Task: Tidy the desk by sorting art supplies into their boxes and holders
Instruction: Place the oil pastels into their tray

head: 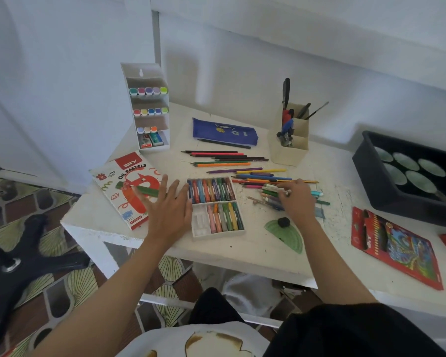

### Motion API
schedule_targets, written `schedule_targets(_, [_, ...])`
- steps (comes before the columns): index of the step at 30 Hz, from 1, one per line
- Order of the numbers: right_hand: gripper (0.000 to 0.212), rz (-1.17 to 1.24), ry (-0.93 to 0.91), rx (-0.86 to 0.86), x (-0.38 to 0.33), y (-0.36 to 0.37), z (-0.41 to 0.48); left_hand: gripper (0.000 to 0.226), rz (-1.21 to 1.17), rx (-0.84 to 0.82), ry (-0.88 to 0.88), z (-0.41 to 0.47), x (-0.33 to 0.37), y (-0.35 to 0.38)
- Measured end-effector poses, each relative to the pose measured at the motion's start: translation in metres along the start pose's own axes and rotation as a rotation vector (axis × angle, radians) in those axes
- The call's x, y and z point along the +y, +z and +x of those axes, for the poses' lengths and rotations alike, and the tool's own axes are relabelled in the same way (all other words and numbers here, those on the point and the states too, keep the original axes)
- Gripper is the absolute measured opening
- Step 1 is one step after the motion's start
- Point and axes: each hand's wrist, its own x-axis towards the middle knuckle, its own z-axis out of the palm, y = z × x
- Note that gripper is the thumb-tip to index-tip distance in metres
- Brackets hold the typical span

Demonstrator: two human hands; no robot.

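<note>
An open white tray of oil pastels lies at the desk's middle, its printed lid to the left with a green pastel on it. My left hand hovers open, fingers spread, over the lid's right edge and the tray's left side. My right hand is closed on a bunch of pens and crayons right of the tray. Loose coloured pencils lie fanned out behind. A beige pen holder stands at the back.
A white marker rack stands back left, a blue pencil pouch beside it. A green protractor with a black eraser lies near the front edge. A red coloured-pencil box and a black tray sit right.
</note>
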Motion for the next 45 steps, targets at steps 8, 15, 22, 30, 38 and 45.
schedule_targets(8, [0.022, -0.283, -0.084, 0.063, 0.003, 0.012, 0.006, 0.056, 0.024, 0.003, 0.01, 0.001, -0.002, 0.005])
schedule_targets(15, [0.02, -0.348, -0.179, 0.063, 0.0, 0.012, 0.006, 0.058, -0.012, 0.012, 0.018, 0.001, -0.003, 0.005])
schedule_targets(22, [0.013, -0.21, -0.128, 0.05, 0.0, 0.012, 0.004, 0.057, -0.038, 0.012, 0.017, 0.001, -0.005, 0.007])
schedule_targets(30, [0.018, -0.103, -0.107, 0.077, -0.014, 0.011, -0.007, 0.054, -0.044, 0.024, 0.017, 0.002, -0.006, 0.011])
schedule_targets(38, [0.008, 0.491, 0.008, -0.392, -0.079, 0.012, -0.059, 0.057, -0.079, 0.014, -0.013, 0.003, -0.006, 0.01])
schedule_targets(45, [0.009, 0.254, -0.039, -0.38, -0.113, 0.026, -0.087, 0.058, -0.075, 0.024, -0.016, 0.001, -0.005, 0.007])
